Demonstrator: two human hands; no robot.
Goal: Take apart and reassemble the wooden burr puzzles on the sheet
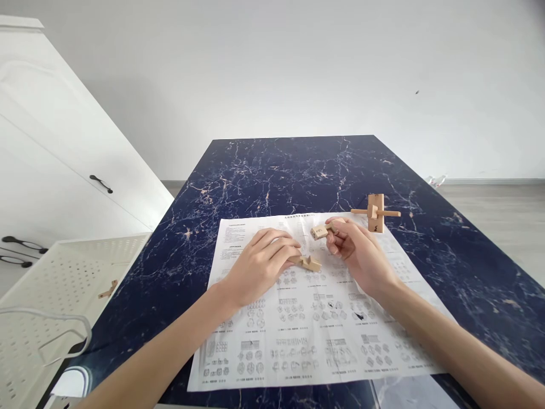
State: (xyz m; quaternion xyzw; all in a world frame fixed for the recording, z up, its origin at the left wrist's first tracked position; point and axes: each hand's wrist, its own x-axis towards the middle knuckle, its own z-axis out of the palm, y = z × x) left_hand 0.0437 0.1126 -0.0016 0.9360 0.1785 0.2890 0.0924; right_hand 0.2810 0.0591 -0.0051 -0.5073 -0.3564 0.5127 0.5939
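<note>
My left hand [260,264] rests on a printed instruction sheet [306,335], its fingers closed on a small notched wooden puzzle piece [309,262] lying on the paper. My right hand [357,250] is raised just above the sheet and pinches another short wooden piece [320,231] between thumb and fingers. A partly built wooden puzzle [375,213], a block with a thin rod through it, stands upright at the sheet's far right corner, just beyond my right hand.
The sheet lies on a dark blue marbled table [298,170]. At the left stands a white perforated basket [63,284] with one wooden piece [108,291] in it. A white cabinet [51,142] is behind the basket.
</note>
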